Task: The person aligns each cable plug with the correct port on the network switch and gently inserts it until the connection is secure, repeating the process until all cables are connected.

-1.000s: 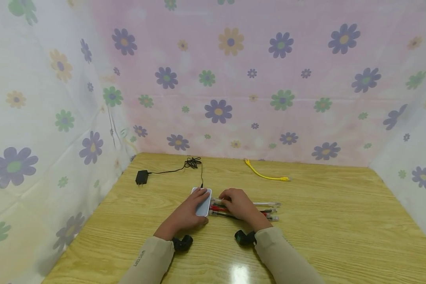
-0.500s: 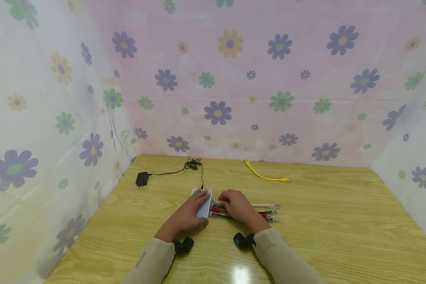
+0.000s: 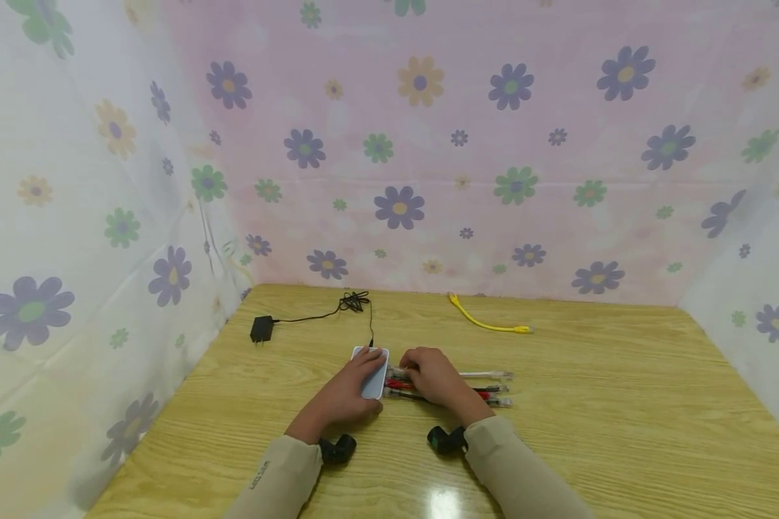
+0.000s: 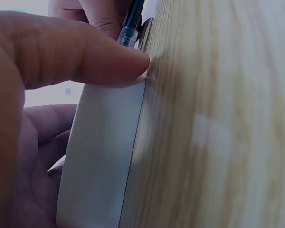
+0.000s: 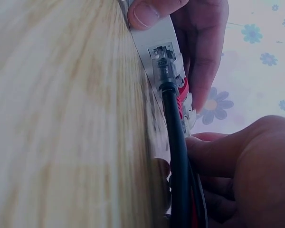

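My left hand (image 3: 347, 393) grips a small white network switch (image 3: 373, 387), its thumb at the near end and its fingers over the top and far side. In the left wrist view the switch's plain side wall (image 4: 102, 152) faces the camera. Several network cables run from its right side; a black cable (image 5: 175, 137) has its clear plug (image 5: 164, 71) in a port, with a red cable (image 5: 184, 90) beside it. My right hand (image 3: 438, 378) pinches a cable near its plug, apparently the white cable (image 3: 487, 375); its fingers partly hide that end.
A black power adapter (image 3: 262, 329) lies at the left, its thin cord (image 3: 311, 316) bunched at the back and running to the switch's far end. A yellow network cable (image 3: 483, 323) lies at the back right. Flowered cloth (image 3: 428, 158) hangs round the wooden table (image 3: 610, 404).
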`<action>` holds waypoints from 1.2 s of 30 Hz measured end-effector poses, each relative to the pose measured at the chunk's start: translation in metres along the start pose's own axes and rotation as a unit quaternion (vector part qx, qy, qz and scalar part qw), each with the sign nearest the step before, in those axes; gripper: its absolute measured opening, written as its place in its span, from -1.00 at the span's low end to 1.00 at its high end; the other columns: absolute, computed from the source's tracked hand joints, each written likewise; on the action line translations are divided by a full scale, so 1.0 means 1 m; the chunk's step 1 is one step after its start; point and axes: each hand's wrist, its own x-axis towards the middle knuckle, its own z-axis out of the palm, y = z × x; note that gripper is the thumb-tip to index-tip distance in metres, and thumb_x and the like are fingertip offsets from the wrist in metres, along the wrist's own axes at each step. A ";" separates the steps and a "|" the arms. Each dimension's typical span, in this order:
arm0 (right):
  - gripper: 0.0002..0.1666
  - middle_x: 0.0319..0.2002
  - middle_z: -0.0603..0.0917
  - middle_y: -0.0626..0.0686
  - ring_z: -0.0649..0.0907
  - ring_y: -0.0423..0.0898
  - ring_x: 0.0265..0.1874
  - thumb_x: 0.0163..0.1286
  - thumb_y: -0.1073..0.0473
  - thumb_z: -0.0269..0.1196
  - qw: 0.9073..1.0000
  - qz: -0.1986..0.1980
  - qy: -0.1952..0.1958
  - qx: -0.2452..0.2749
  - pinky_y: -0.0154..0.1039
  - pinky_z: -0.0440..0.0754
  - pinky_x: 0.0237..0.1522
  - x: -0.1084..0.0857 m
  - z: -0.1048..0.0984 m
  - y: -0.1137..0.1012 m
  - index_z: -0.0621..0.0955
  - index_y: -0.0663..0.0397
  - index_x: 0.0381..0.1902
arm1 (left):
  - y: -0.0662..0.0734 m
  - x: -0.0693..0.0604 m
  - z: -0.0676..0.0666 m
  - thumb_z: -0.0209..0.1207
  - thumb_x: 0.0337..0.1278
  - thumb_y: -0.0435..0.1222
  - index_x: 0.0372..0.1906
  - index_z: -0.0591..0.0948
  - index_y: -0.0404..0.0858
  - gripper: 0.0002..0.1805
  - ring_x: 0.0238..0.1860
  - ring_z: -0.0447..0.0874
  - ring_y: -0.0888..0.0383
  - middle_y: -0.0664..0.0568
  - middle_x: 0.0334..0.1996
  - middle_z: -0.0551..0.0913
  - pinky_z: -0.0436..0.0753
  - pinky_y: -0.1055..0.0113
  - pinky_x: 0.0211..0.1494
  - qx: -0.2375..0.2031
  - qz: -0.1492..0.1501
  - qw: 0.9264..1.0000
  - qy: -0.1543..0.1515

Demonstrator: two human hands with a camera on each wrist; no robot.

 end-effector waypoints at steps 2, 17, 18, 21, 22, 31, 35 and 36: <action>-0.84 -0.26 0.68 0.05 0.66 -0.07 -0.29 0.38 0.32 0.18 1.000 0.000 -0.002 0.001 -0.13 0.60 -0.22 0.001 0.000 0.000 0.68 0.08 -0.17 | 0.002 0.000 -0.001 0.27 -0.09 -0.31 0.47 0.27 -0.22 -0.12 0.55 -0.10 -0.17 -0.06 0.50 0.17 0.33 -0.16 0.32 0.002 0.002 1.000 0.000; -0.83 -0.26 0.72 0.06 0.68 -0.07 -0.31 0.35 0.34 0.18 1.000 -0.025 0.007 -0.016 -0.13 0.62 -0.22 0.005 0.003 0.002 0.69 0.10 -0.20 | 0.001 -0.001 -0.001 0.25 -0.08 -0.30 0.47 0.27 -0.21 -0.13 0.56 -0.10 -0.14 -0.04 0.50 0.18 0.32 -0.14 0.33 0.010 0.002 1.000 -0.002; -0.83 -0.26 0.72 0.07 0.68 -0.06 -0.30 0.36 0.34 0.17 1.000 -0.026 0.008 -0.015 -0.12 0.62 -0.22 0.005 0.003 0.002 0.70 0.11 -0.20 | 0.002 -0.001 -0.001 0.25 -0.08 -0.30 0.47 0.26 -0.21 -0.13 0.56 -0.11 -0.13 -0.04 0.50 0.18 0.32 -0.14 0.33 0.008 0.001 1.000 -0.002; -0.82 -0.25 0.73 0.07 0.69 -0.05 -0.30 0.36 0.34 0.16 0.999 -0.029 0.011 -0.021 -0.12 0.63 -0.21 0.006 0.003 0.002 0.70 0.11 -0.20 | 0.001 0.001 0.000 0.25 -0.06 -0.30 0.47 0.26 -0.21 -0.13 0.56 -0.11 -0.13 -0.03 0.50 0.18 0.33 -0.15 0.33 0.011 0.005 1.000 -0.002; -0.82 -0.25 0.73 0.07 0.69 -0.05 -0.30 0.37 0.33 0.16 0.999 -0.030 0.012 -0.022 -0.12 0.63 -0.21 0.006 0.003 0.002 0.70 0.11 -0.20 | 0.000 0.001 0.000 0.24 -0.06 -0.30 0.47 0.26 -0.21 -0.14 0.56 -0.11 -0.13 -0.03 0.50 0.18 0.32 -0.14 0.33 0.012 0.006 1.000 -0.003; -0.80 -0.24 0.72 0.07 0.69 -0.04 -0.28 0.38 0.33 0.14 1.000 -0.021 0.002 -0.022 -0.13 0.62 -0.19 0.007 0.002 0.001 0.70 0.10 -0.19 | -0.003 0.003 0.000 0.24 -0.03 -0.30 0.47 0.26 -0.24 -0.15 0.56 -0.14 -0.16 -0.05 0.50 0.18 0.31 -0.16 0.34 0.015 0.017 1.000 -0.005; -0.78 -0.22 0.72 0.06 0.68 -0.05 -0.26 0.40 0.34 0.11 1.000 -0.012 -0.009 -0.012 -0.13 0.62 -0.18 0.008 0.001 0.000 0.70 0.10 -0.17 | -0.004 0.003 0.000 0.24 0.00 -0.30 0.47 0.26 -0.23 -0.17 0.56 -0.15 -0.17 -0.05 0.50 0.18 0.34 -0.15 0.32 0.017 0.015 1.000 -0.008; -0.78 -0.21 0.72 0.06 0.68 -0.05 -0.25 0.40 0.33 0.11 1.000 -0.010 -0.010 -0.012 -0.13 0.62 -0.17 0.008 0.001 0.000 0.70 0.09 -0.17 | -0.003 0.004 0.000 0.25 0.00 -0.30 0.47 0.26 -0.23 -0.17 0.56 -0.15 -0.17 -0.05 0.50 0.18 0.35 -0.15 0.31 0.016 0.014 1.000 -0.010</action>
